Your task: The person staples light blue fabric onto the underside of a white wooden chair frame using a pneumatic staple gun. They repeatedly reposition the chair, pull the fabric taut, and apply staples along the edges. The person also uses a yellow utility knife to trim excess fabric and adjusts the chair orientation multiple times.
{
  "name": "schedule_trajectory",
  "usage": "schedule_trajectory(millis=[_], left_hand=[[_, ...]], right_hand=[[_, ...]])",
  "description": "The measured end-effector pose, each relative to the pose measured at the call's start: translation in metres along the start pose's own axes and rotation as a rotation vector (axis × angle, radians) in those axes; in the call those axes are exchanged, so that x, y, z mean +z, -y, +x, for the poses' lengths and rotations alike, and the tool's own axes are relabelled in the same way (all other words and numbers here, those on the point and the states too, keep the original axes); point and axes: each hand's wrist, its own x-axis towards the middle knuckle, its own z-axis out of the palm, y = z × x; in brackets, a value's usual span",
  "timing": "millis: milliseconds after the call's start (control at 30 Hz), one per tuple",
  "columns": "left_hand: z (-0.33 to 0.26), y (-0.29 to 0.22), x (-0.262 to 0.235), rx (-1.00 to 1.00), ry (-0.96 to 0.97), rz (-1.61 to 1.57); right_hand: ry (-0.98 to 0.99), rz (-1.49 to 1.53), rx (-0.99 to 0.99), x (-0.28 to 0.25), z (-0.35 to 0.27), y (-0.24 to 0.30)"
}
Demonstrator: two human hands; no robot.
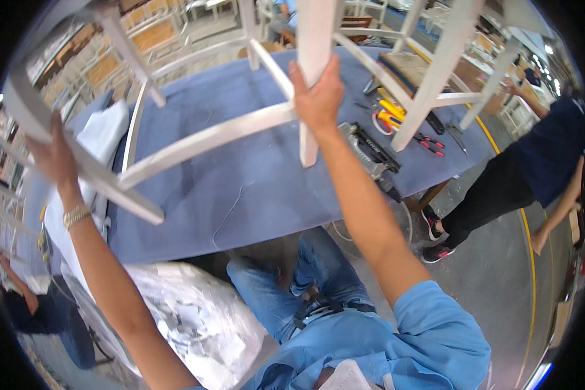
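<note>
A white wooden chair [201, 144] stands over the blue-grey covered table [195, 214]. Its legs and stretchers show, while its upper part runs out of the picture. My left hand [55, 153], slightly blurred, grips the near left leg. Around the near right leg, just above the side stretcher, my right hand [320, 94] is closed. To the right of this hand stands a second white chair [429, 84], legs on the same table.
Right on the table lie a black and grey tool [370, 153], yellow-handled tools [390, 110] and red-handled pliers [430, 144]. A person [533, 175] in dark clothes reaches toward the second chair. White wrapping [104, 130] lies at left; a plastic-wrapped bundle [195, 318] sits below.
</note>
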Motion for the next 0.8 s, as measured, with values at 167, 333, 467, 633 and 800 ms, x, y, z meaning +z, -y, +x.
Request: schedule_trajectory(millis=[167,333,467,633,800], left_hand=[[-0.029,-0.006,-0.010,-0.052,-0.011,0.002],[-0.029,-0.002,-0.016,-0.155,0.018,-0.074],[-0.040,-0.025,-0.020,-0.211,-0.028,-0.133],[-0.050,-0.020,-0.025,-0.326,-0.054,-0.223],[-0.041,-0.039,-0.036,-0.602,0.140,-0.170]], right_hand=[[0.025,0.032,-0.004,0.009,-0.003,-0.015],[0.055,0.091,0.108,0.012,0.000,-0.021],[0.046,0.219,0.251,0.005,-0.008,-0.019],[0.148,0.155,0.305,-0.002,-0.010,-0.008],[0.203,0.183,0.462,-0.009,0.001,0.009]])
